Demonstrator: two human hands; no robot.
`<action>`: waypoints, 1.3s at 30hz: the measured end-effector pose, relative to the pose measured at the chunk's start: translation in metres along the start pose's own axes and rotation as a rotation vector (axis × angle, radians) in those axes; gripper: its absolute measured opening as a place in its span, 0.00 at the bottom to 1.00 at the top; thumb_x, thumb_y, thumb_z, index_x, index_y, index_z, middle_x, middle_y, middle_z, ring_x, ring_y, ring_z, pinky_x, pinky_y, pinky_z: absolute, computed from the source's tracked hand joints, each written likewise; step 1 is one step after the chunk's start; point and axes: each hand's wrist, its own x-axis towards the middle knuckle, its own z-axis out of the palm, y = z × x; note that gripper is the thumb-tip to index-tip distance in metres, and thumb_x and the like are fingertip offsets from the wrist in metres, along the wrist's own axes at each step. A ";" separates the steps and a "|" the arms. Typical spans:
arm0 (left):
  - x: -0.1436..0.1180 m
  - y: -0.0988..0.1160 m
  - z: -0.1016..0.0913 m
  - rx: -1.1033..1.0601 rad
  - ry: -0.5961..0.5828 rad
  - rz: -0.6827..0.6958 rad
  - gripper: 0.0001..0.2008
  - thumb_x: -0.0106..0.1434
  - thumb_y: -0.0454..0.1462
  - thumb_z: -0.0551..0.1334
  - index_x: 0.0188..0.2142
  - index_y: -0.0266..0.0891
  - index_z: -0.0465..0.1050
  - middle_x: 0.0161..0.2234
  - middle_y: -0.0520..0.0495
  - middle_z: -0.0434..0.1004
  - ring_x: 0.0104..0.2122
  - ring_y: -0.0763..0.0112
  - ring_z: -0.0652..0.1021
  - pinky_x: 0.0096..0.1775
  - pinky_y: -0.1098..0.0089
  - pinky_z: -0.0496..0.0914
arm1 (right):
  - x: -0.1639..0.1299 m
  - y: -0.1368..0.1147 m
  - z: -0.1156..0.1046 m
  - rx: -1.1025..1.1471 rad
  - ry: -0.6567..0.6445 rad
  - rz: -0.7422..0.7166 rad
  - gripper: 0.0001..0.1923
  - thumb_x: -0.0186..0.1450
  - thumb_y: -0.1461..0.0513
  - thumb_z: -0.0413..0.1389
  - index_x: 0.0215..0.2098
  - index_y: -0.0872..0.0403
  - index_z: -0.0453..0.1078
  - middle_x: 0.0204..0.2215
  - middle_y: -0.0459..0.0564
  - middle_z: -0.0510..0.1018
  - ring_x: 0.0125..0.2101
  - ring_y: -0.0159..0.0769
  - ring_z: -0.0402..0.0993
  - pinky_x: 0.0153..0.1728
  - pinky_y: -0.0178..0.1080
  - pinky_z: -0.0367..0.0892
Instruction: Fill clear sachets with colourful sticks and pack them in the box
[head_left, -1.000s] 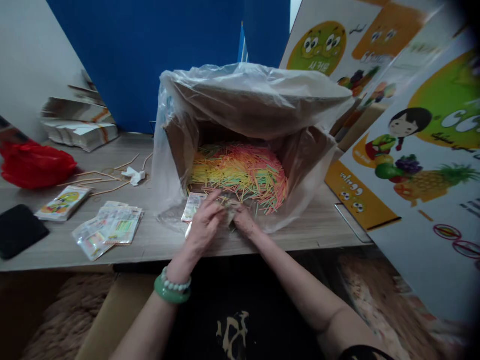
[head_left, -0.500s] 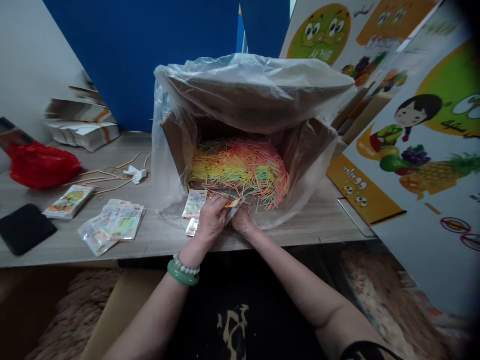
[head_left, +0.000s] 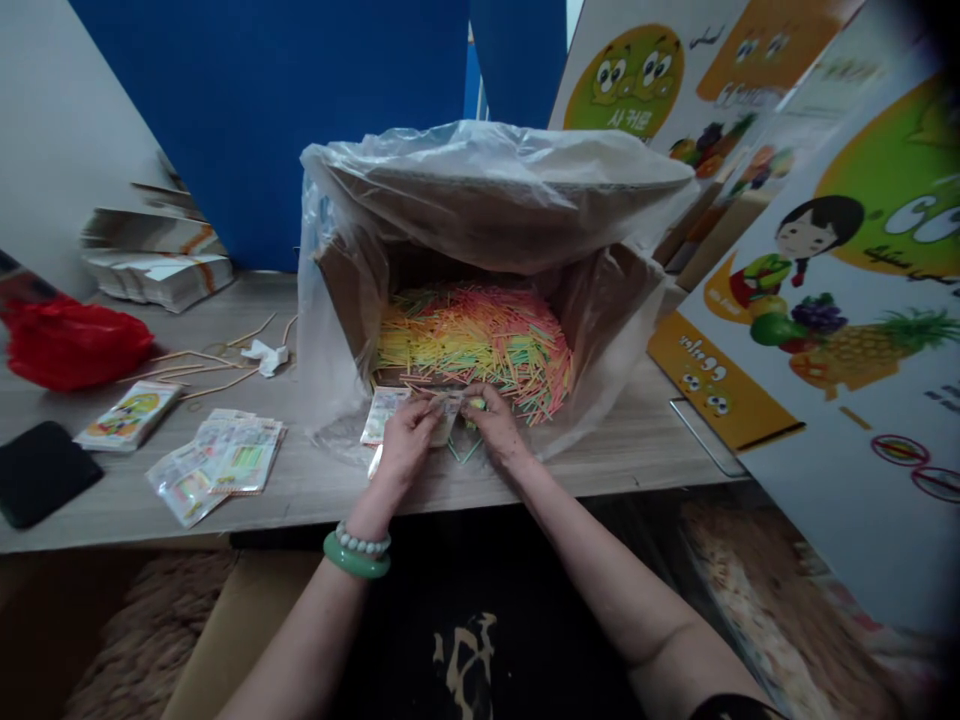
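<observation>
Since half a second ago, both hands have shifted slightly right along the box mouth, the right hand opening out from under the left. Left hand (head_left: 405,440) and right hand (head_left: 491,430) pinch a small clear packet (head_left: 448,415) between thumbs and fingertips, at 6 o'clock of the cardboard box (head_left: 352,290), just over the table's near edge. Open room lies along the wooden table (head_left: 615,455) at 3 o'clock of the hands, up to the printed boards (head_left: 720,385).

A crinkled clear plastic liner (head_left: 495,180) drapes the box; thin coloured sticks (head_left: 480,335), yellow, green, pink and orange, heap inside. Flat glossy packets (head_left: 221,460) fan out at 9 o'clock, beside a dark flat pad (head_left: 41,470) and a crumpled red bag (head_left: 71,340). A green bangle (head_left: 352,562) circles the left wrist. Lettering on the boards is too blurred to read.
</observation>
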 end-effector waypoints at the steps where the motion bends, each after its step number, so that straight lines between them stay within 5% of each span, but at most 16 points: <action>1: -0.001 0.000 -0.002 -0.032 0.014 -0.021 0.05 0.54 0.37 0.64 0.28 0.39 0.80 0.33 0.46 0.80 0.38 0.64 0.76 0.42 0.68 0.68 | -0.001 0.000 0.000 -0.018 0.003 -0.005 0.13 0.53 0.56 0.56 0.36 0.50 0.67 0.31 0.44 0.74 0.36 0.36 0.69 0.41 0.37 0.65; 6: -0.012 0.004 -0.010 -0.323 0.008 -0.339 0.11 0.51 0.42 0.69 0.31 0.38 0.77 0.25 0.51 0.76 0.21 0.73 0.72 0.25 0.72 0.65 | -0.006 0.001 0.000 -0.156 -0.073 -0.085 0.07 0.58 0.56 0.52 0.32 0.51 0.67 0.28 0.45 0.74 0.32 0.36 0.69 0.37 0.37 0.64; 10: -0.018 0.009 -0.004 -0.575 -0.004 -0.475 0.19 0.44 0.39 0.73 0.37 0.37 0.75 0.30 0.48 0.80 0.25 0.68 0.77 0.28 0.69 0.72 | -0.007 0.003 0.001 -0.179 -0.099 -0.096 0.09 0.62 0.57 0.48 0.35 0.51 0.67 0.27 0.44 0.75 0.31 0.36 0.71 0.36 0.37 0.65; 16: -0.020 0.006 0.000 -0.644 -0.044 -0.469 0.24 0.42 0.46 0.76 0.36 0.35 0.76 0.29 0.47 0.79 0.25 0.69 0.77 0.30 0.67 0.73 | -0.005 -0.002 -0.003 -0.188 -0.114 -0.101 0.08 0.62 0.56 0.48 0.32 0.51 0.66 0.27 0.45 0.75 0.32 0.36 0.71 0.36 0.37 0.65; 22: -0.025 0.002 -0.006 -0.428 -0.039 -0.398 0.17 0.42 0.44 0.75 0.19 0.36 0.71 0.18 0.54 0.68 0.19 0.77 0.67 0.23 0.74 0.62 | -0.006 -0.014 -0.011 -0.316 -0.202 -0.097 0.05 0.60 0.59 0.50 0.30 0.50 0.66 0.30 0.46 0.77 0.35 0.37 0.72 0.39 0.38 0.66; 29: -0.027 -0.007 -0.009 -0.279 -0.114 -0.255 0.10 0.51 0.43 0.68 0.26 0.37 0.78 0.22 0.51 0.72 0.24 0.72 0.69 0.28 0.71 0.64 | 0.000 -0.042 -0.014 0.022 -0.061 -0.084 0.06 0.63 0.57 0.52 0.34 0.50 0.62 0.29 0.47 0.80 0.37 0.38 0.76 0.47 0.43 0.66; 39: -0.029 -0.012 -0.009 -0.138 -0.007 -0.261 0.18 0.46 0.41 0.71 0.15 0.39 0.62 0.16 0.57 0.59 0.20 0.76 0.61 0.24 0.72 0.55 | -0.010 -0.083 0.004 0.227 -0.104 -0.018 0.13 0.68 0.49 0.47 0.35 0.49 0.61 0.32 0.50 0.81 0.38 0.40 0.78 0.40 0.42 0.70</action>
